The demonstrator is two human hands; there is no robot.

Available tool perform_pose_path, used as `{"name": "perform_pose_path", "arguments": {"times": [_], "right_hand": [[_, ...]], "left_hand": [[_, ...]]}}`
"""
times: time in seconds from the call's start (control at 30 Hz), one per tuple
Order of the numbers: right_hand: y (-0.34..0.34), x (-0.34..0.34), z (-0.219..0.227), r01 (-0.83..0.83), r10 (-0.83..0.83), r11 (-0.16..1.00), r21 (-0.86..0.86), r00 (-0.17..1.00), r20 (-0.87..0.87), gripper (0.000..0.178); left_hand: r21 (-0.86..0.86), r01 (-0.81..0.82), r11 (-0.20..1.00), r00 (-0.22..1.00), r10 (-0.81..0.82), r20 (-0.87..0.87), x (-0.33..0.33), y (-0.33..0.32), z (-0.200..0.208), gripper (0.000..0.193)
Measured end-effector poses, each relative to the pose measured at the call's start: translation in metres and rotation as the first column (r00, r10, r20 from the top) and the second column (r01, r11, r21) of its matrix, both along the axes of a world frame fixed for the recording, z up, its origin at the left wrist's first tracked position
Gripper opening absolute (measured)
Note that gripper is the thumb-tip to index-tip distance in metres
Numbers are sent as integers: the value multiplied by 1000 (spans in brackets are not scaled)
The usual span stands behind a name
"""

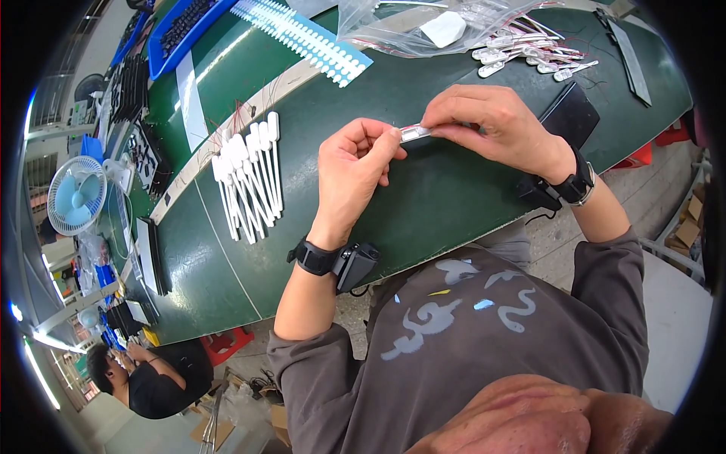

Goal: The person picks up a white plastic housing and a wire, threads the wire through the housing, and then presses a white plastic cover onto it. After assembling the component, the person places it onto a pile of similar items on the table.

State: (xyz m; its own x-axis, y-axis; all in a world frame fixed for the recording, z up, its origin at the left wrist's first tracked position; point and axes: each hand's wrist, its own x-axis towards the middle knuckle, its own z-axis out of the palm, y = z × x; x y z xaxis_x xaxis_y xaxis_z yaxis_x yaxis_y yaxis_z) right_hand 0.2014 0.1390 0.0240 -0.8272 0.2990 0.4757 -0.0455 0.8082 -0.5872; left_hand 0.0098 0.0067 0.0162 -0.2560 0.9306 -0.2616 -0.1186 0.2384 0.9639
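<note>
Over the green table, my left hand [357, 160] and my right hand [491, 125] meet at a small white plastic piece with an oblong frame [414, 134]. Thumb and fingers of my left hand pinch its left end. My right fingertips close on its right end. Part of the piece is hidden under the fingers. Left of my left hand lie several white paddle-shaped sticks [246, 170] with thin wires at their far ends. Beyond my right hand is a heap of similar white pieces [522, 57] with red wires.
A clear plastic bag [378, 30] and a sheet of pale blue-white stickers [318, 49] lie at the back. A dark flat case [571, 113] is beside my right wrist. A blue bin [162, 53] holds small black parts. A co-worker [155, 374] sits at lower left.
</note>
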Motion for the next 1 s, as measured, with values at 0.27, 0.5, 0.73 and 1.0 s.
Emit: {"name": "perform_pose_path", "arguments": {"times": [0.27,0.5,0.73,1.0], "right_hand": [[4,4,-2,104,-16,878,-468,982,188,18],[19,-11,15,131,386,540,-831,839,384,30],[16,-14,18,142,347,600,-787,840,416,29],[11,-17,10,21,258,774,-633,903,345,25]], "left_hand": [[64,7,998,987,4,-160,7,0,-5,14],[134,4,991,940,42,-338,14,-2,-5,10],[230,18,973,912,78,-403,15,-3,-4,8],[225,-47,973,942,117,-314,14,-2,-4,8]]}}
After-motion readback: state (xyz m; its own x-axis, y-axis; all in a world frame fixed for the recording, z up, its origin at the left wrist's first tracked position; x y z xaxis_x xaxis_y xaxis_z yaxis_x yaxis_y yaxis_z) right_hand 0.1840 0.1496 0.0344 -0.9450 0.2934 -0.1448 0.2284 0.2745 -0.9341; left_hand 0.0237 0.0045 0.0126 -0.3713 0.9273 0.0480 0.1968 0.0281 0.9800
